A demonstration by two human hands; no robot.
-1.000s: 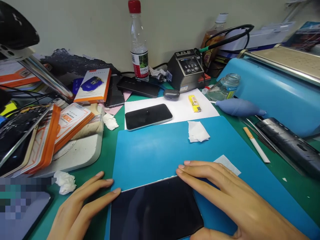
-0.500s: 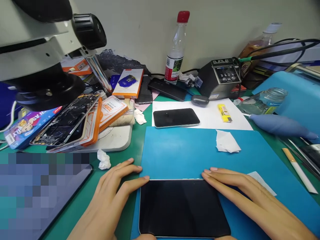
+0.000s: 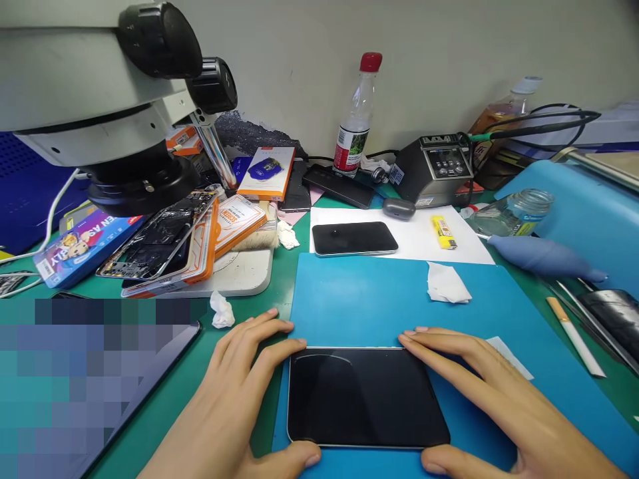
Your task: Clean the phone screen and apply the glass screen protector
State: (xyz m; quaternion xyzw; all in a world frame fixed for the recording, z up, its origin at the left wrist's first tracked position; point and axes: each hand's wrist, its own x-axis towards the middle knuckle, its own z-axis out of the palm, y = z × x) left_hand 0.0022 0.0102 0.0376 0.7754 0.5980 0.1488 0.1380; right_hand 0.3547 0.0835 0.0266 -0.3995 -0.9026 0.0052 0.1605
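Observation:
A phone with a dark, glossy screen lies sideways and face up on the blue mat. My left hand grips its left end, the thumb at the near edge and the index finger at the far corner; the other fingers spread over the mat's left border. At the right end my right hand pinches it the same way, thumb below and fingertips on the far edge. A curved light reflection crosses the screen's upper left. Whether the phone is lifted at all I cannot tell.
Behind the mat, a second phone and a yellow lighter lie on white paper. A microscope overhangs boxes and an opened phone on the left. Crumpled tissue, a blower bulb and a cigarette lie around.
The view has shifted, so the whole scene sits a little differently and both thumbs now show at the phone's near edge. Both hands keep their hold; a curved reflection has appeared on the screen.

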